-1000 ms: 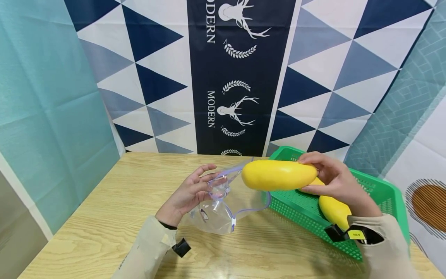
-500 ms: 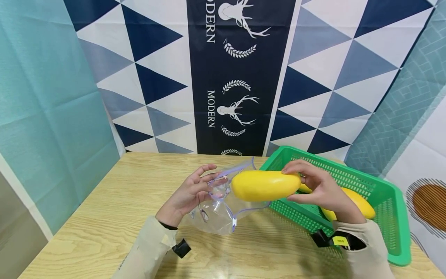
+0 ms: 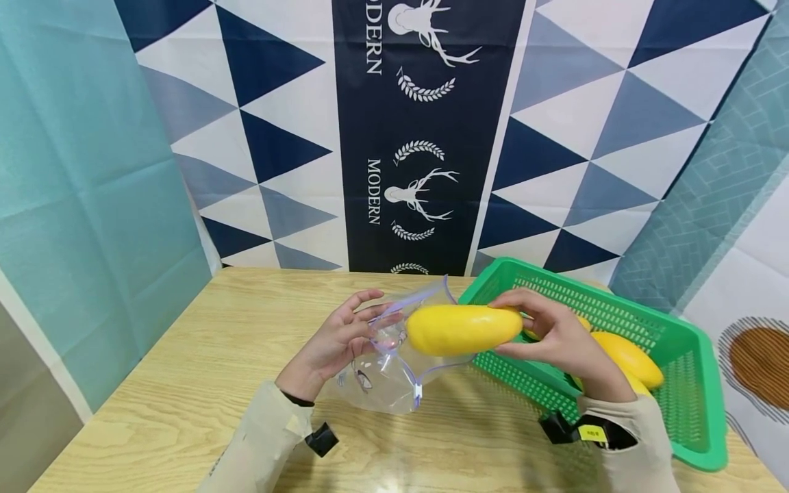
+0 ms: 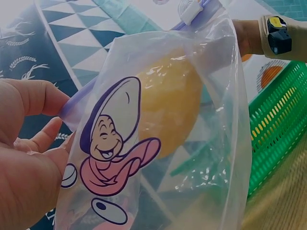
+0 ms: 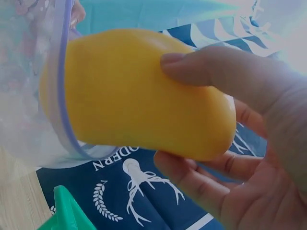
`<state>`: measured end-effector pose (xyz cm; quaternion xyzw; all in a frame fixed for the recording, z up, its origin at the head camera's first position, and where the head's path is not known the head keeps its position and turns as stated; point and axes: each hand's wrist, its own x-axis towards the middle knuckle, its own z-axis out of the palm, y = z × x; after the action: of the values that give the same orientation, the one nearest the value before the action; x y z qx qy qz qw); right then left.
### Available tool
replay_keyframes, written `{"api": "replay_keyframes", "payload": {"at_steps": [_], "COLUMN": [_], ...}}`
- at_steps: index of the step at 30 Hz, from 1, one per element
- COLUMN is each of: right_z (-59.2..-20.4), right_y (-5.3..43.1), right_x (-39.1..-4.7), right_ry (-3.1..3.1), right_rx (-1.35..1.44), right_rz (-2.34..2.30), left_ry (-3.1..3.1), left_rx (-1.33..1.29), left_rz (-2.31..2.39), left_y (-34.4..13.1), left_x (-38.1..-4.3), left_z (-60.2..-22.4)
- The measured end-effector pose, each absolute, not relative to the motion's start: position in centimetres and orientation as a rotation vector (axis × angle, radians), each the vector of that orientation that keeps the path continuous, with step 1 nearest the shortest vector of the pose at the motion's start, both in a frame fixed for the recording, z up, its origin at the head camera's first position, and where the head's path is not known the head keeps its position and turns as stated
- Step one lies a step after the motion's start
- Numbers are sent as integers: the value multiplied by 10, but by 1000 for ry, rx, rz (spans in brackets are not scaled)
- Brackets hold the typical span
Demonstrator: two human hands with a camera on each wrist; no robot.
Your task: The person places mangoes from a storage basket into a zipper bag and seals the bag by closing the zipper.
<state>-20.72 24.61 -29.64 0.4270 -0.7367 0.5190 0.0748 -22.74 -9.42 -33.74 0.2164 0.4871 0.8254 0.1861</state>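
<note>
My right hand (image 3: 551, 339) grips a smooth yellow mango (image 3: 462, 330) by its right end, thumb on one side and fingers on the other. In the right wrist view the mango's far end (image 5: 55, 96) is inside the mouth of a clear zip bag (image 5: 24, 124) with a purple rim. My left hand (image 3: 335, 339) pinches the edge of the bag (image 3: 376, 390), which hangs with its mouth spread towards the mango. A cartoon figure (image 4: 110, 143) is printed on the bag in the left wrist view, and the mango shows yellow behind the film.
A green perforated basket (image 3: 690, 390) stands at the right of the wooden table (image 3: 203, 383), with more yellow mangoes (image 3: 629, 359) inside. A white slider (image 3: 418, 391) sits on the bag's purple zip. Patterned cloth (image 3: 290, 137) hangs behind the table.
My right hand has carried the mango left and slightly down, from above the basket's edge to the bag's mouth. The left hand has stayed almost where it was.
</note>
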Motion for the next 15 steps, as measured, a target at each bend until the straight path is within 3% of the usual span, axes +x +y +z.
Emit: {"api": "replay_keyframes", "payload": {"at_steps": [15], "right_z": [-300], "right_y": [234], "right_x": [-204], "right_ry": [-2439], "right_rx": [1002], "right_rz": [1401], "left_ry": [1381], "left_rx": [599], "left_rz": [2334], "left_y": [-90], "left_x": [-225], "left_z": [-338]}}
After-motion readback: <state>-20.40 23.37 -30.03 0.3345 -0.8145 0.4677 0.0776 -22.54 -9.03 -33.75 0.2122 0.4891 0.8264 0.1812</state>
